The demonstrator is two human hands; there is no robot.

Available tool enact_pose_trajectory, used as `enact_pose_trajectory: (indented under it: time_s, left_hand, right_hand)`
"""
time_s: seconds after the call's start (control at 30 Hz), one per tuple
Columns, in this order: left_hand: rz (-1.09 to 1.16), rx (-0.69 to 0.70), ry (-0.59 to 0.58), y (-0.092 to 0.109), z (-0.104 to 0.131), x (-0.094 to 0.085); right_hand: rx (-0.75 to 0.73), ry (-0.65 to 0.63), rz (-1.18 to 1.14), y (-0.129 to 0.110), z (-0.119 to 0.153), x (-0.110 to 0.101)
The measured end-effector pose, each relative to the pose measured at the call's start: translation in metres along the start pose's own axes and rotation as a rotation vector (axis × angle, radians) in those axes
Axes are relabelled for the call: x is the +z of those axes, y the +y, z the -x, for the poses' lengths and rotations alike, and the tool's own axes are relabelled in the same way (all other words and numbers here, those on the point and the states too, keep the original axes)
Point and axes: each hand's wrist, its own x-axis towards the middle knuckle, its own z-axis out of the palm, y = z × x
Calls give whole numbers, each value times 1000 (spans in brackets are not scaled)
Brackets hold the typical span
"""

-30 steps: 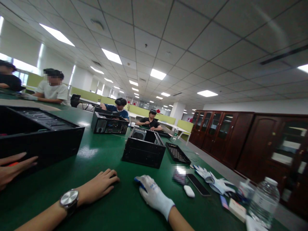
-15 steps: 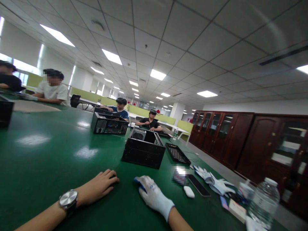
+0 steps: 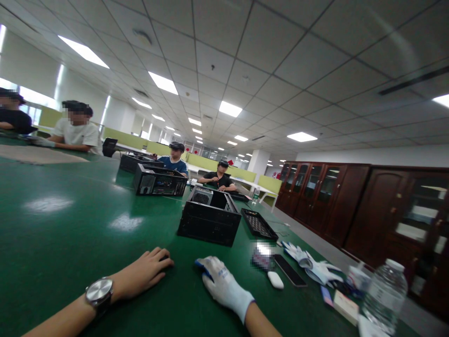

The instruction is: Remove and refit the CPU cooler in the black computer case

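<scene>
My left hand (image 3: pixel 145 270) is bare and wears a wristwatch (image 3: pixel 99 291). It lies palm down on the green table, fingers stretched out; a small dark patch shows between its fingertips, and I cannot tell whether it is shadow. My right hand (image 3: pixel 224 284), in a white glove with blue fingertips, rests on the table with its fingers extended and slightly bent. Nothing shows in its grasp. Beyond both hands stands a black computer case (image 3: pixel 209 220) with its top side uncovered. A black case panel (image 3: pixel 259 223) lies to its right.
On the right lie a phone (image 3: pixel 289 270), a white earbud case (image 3: pixel 275 280), spare gloves (image 3: pixel 312 264), a small box (image 3: pixel 345 306) and a water bottle (image 3: pixel 386 292). Another computer case (image 3: pixel 160 180) stands farther back. Several people sit around the table.
Both my hands stay where they were. A dark case at the left edge is gone from view. Across the table, a black case part now sits lower behind the farther case.
</scene>
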Motion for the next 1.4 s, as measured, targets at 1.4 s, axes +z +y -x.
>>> enact_pose_trajectory:
  time_s: [1.4]
  left_hand:
    - [23,0,3,5,2,-4]
  right_hand:
    - [-75,49,44,7,-1,7]
